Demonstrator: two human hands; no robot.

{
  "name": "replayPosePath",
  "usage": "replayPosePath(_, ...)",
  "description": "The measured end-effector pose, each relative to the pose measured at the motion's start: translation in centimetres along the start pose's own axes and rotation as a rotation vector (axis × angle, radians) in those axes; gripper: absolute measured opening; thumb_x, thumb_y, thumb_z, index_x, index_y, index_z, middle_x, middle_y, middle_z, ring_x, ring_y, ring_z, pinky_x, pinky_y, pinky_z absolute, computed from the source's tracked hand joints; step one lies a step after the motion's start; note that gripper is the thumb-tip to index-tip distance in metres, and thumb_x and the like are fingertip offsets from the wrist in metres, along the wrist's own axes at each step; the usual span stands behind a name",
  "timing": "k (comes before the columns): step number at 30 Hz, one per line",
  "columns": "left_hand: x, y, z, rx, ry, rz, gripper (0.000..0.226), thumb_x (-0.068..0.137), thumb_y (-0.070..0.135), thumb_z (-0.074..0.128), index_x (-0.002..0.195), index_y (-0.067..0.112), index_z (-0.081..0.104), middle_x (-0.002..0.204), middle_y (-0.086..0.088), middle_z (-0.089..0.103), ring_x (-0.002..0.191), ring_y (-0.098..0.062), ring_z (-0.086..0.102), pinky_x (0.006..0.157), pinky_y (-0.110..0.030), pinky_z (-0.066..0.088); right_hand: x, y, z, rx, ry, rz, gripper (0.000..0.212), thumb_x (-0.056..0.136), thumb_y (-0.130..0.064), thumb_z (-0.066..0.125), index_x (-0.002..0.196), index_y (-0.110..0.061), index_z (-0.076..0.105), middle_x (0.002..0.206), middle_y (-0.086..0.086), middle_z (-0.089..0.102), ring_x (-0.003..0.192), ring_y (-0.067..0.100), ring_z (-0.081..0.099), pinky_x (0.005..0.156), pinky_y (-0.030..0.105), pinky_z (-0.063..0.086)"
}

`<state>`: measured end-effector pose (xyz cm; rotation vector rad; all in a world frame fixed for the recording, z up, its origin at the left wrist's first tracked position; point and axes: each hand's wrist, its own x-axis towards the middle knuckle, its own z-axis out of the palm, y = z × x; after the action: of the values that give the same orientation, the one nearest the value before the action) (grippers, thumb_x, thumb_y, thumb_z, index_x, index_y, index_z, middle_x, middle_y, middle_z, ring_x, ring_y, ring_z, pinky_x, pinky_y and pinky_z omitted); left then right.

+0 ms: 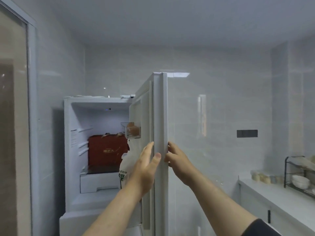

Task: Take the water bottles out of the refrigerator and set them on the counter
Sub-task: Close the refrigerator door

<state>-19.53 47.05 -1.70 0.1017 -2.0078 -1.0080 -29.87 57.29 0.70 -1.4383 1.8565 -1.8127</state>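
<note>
The white refrigerator (75,150) stands open ahead of me, its door (159,116) swung out edge-on toward me. My left hand (146,166) lies flat against the door's inner side, thumb on the edge. My right hand (177,159) grips the door's outer edge from the right. A clear plastic bottle (125,169) with a green-lettered label stands in the door, partly hidden behind my left hand. The white counter (276,200) runs along the right wall.
A red box (107,150) fills the fridge's middle shelf above a white drawer (98,183). A clear door bin (131,130) holds something brown. On the counter stand a black wire rack (298,174) with white bowls and several small jars (262,176). A sliding door frame is at left.
</note>
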Motion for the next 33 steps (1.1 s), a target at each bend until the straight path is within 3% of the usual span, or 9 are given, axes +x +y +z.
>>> replayPosePath(4,-0.2,-0.6,-1.7,-0.116,0.053,-0.036,0.070,0.090,0.050,0.042,0.152,0.021,0.032,0.158,0.003,0.035,0.143,-0.006,0.028,0.118,-0.034,0.023,0.0,0.1,1.7,0.030,-0.142,-0.076,0.067,0.073,-0.003,0.045,0.132,-0.035,0.057,0.127,-0.012,0.066,0.113,0.016,0.064,0.088,0.035,0.055)
replayPosePath(7,-0.6,-1.7,-4.5,-0.042,0.167,-0.066,0.069,0.089,0.052,0.041,0.151,0.022,0.033,0.157,0.005,0.033,0.142,-0.005,0.029,0.118,-0.037,0.023,0.8,-0.1,4.5,-0.066,-0.227,-0.090,0.075,0.067,-0.024,0.048,0.139,-0.045,0.047,0.134,-0.030,0.056,0.111,-0.005,0.060,0.083,0.019,0.053)
replayPosePath(10,-0.8,-3.4,-8.8,0.017,0.245,-0.098,0.073,0.086,0.058,0.039,0.152,0.025,0.031,0.159,0.007,0.028,0.144,-0.006,0.024,0.118,-0.036,0.020,2.5,0.3,8.6,-0.273,-0.246,-0.100,0.088,0.075,-0.008,0.041,0.154,-0.038,0.019,0.161,-0.018,0.022,0.141,-0.004,0.025,0.115,0.025,0.027)
replayPosePath(16,-0.1,-7.8,-18.5,-0.059,0.287,-0.135,0.066,0.090,0.061,0.037,0.147,0.028,0.037,0.158,0.007,0.033,0.146,-0.008,0.023,0.121,-0.042,0.016,8.1,1.8,18.4,-0.532,-0.338,-0.298,0.091,0.078,-0.005,0.033,0.154,-0.044,0.002,0.162,-0.022,-0.006,0.147,-0.001,-0.009,0.118,0.027,0.000)
replayPosePath(21,2.6,-13.2,-27.0,-0.199,0.307,-0.169,0.042,0.105,0.039,0.032,0.103,0.045,0.073,0.108,0.020,0.074,0.107,0.002,0.065,0.087,-0.020,0.051,14.1,3.8,26.2,-0.778,-0.326,-0.495,0.085,0.081,-0.012,0.029,0.154,-0.041,-0.002,0.163,-0.016,-0.012,0.150,0.013,-0.015,0.121,0.038,-0.002)
replayPosePath(25,5.6,-18.6,-32.9,-0.250,0.343,-0.230,0.042,0.107,0.038,0.028,0.110,0.036,0.071,0.112,0.012,0.074,0.112,-0.009,0.063,0.096,-0.035,0.047,19.5,5.5,31.6,-0.843,-0.253,-0.506,0.080,0.083,-0.018,0.033,0.155,-0.036,0.004,0.164,-0.009,-0.012,0.150,0.016,-0.015,0.121,0.041,-0.001)
replayPosePath(28,7.9,-21.7,-35.7,-0.244,0.264,-0.214,0.055,0.108,0.036,0.023,0.096,0.051,0.075,0.101,0.022,0.076,0.094,0.006,0.068,0.079,-0.020,0.053,23.8,6.8,33.5,-0.895,-0.142,-0.388,0.078,0.086,-0.030,0.040,0.155,-0.037,0.005,0.166,0.003,-0.011,0.151,0.024,-0.013,0.121,0.046,0.001)
replayPosePath(30,9.6,-24.1,-36.9,-0.251,0.247,-0.248,0.049,0.108,0.040,0.023,0.111,0.046,0.071,0.113,0.020,0.073,0.103,0.005,0.066,0.085,-0.023,0.054,26.3,7.7,34.4,-0.947,-0.147,-0.364,0.078,0.086,-0.033,0.039,0.154,-0.040,0.003,0.166,0.003,-0.010,0.151,0.027,-0.010,0.121,0.047,0.003)
replayPosePath(33,12.7,-28.1,-38.8,-0.233,0.277,-0.279,0.059,0.104,0.053,0.026,0.154,0.021,0.031,0.157,0.000,0.040,0.142,-0.015,0.036,0.117,-0.046,0.026,29.7,9.2,36.0,-1.032,-0.140,-0.410,0.076,0.086,-0.034,0.040,0.155,-0.037,0.006,0.167,0.002,-0.007,0.150,0.029,-0.004,0.120,0.047,0.003)
